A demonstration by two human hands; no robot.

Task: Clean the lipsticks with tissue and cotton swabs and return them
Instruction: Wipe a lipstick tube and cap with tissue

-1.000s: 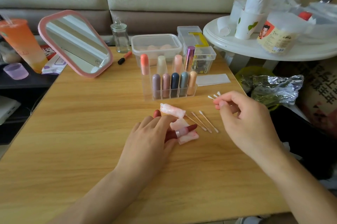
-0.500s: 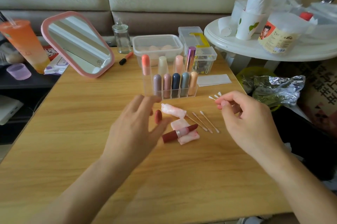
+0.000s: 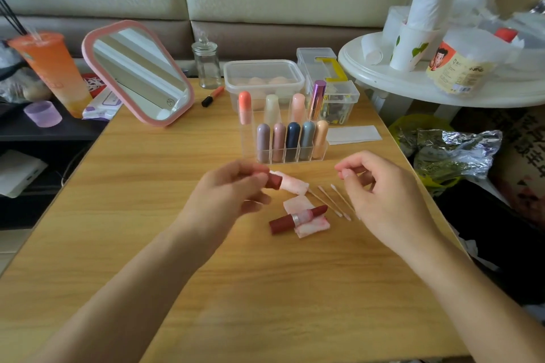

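An uncapped dark red lipstick (image 3: pixel 298 217) lies across a stained tissue piece (image 3: pixel 314 227) on the wooden table (image 3: pixel 147 185). Just left of a rolled stained tissue (image 3: pixel 293 184), my left hand (image 3: pixel 227 197) pinches the lipstick's dark red cap (image 3: pixel 272 181) above the table. Three cotton swabs (image 3: pixel 331 200) lie to the right of the tissues. Beyond them my right hand (image 3: pixel 383 194) hovers with its fingers curled and thumb pressed to forefinger; the swabs it held earlier are hidden in it. A clear organizer (image 3: pixel 250 153) behind holds several capped lipsticks.
A pink-framed mirror (image 3: pixel 138 73), a glass jar (image 3: pixel 206 66), clear plastic boxes (image 3: pixel 262 73) and an orange marker (image 3: pixel 213 96) stand at the table's back. A folded tissue (image 3: pixel 354 134) lies right of the organizer. A white round side table (image 3: pixel 383 79) crowds the right edge.
My left hand left the lipstick on the table, reached to the dark red cap beside the tissue and lifted it. My right hand barely moved; its swab tips no longer show.
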